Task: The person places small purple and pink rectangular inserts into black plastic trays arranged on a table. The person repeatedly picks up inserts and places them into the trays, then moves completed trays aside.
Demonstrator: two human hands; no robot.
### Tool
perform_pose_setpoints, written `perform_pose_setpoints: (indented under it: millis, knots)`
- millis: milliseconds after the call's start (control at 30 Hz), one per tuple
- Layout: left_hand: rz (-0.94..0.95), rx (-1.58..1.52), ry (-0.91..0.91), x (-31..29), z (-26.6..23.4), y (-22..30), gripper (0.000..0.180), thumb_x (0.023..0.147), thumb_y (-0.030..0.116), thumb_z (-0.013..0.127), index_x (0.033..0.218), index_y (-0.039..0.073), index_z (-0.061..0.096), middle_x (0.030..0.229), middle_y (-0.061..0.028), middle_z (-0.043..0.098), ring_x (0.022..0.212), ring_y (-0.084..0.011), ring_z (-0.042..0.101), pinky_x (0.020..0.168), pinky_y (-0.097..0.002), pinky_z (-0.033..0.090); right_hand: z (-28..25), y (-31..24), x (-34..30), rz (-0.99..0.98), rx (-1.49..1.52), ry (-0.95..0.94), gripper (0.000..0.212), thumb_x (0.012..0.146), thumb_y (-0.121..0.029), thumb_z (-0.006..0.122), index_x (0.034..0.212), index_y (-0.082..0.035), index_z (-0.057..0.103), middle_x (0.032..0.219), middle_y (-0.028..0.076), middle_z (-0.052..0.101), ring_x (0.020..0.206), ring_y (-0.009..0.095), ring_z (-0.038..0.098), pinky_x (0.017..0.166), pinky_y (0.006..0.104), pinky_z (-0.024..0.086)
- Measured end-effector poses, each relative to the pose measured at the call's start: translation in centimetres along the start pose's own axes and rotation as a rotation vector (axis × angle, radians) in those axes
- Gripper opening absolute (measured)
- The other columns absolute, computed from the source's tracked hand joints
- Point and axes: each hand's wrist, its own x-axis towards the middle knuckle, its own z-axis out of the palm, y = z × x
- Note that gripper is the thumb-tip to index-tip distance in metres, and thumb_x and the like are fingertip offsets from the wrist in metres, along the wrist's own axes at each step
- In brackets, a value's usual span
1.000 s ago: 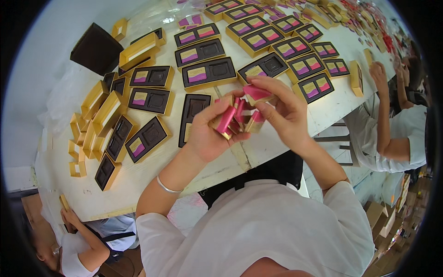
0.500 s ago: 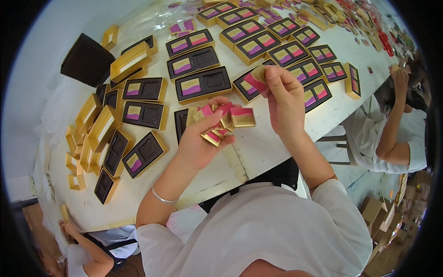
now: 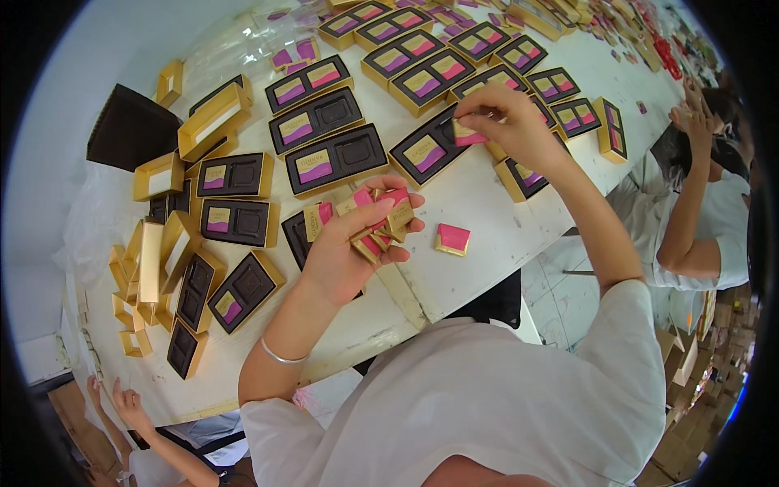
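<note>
My left hand is closed around several pink-and-gold wrapped chocolate squares, fanned between thumb and fingers. Over to the right, my right hand pinches a single pink-and-gold wrapped chocolate square at the right end of a gold box with a dark insert. That box has a purple-and-gold square in its left compartment; my fingers partly cover its right one. One loose pink-and-gold square lies on the white table by my left fingertips. Another dark-lined box is partly hidden behind my left hand.
Boxes with purple and pink squares stand in rows at the far side. Half-filled boxes, gold sleeves and a dark brown block crowd the left. Co-workers' arms show at left and right.
My right hand has moved a pink-and-gold square down to the box's right end. A pink-and-gold square formerly beside the left fingers now lies loose on the table.
</note>
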Motion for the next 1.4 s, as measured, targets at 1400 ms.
perform_pose_setpoints:
  millis: [1400]
  knots:
    - [0.093,0.404,0.034,-2.4,-2.4,2.5,0.032,0.083,0.029,0.057,0.107,0.008,0.051,0.093,-0.0071,0.059,0.076,-0.0117,0.059,0.04,-0.0176,0.038,5.4,-7.1,-1.4,0.239,0.932,-0.089,0.027,0.085,0.0,0.049,0.113,0.0,0.048,0.079,0.006,0.059,0.075,0.012,0.059,0.064,0.0257,0.053]
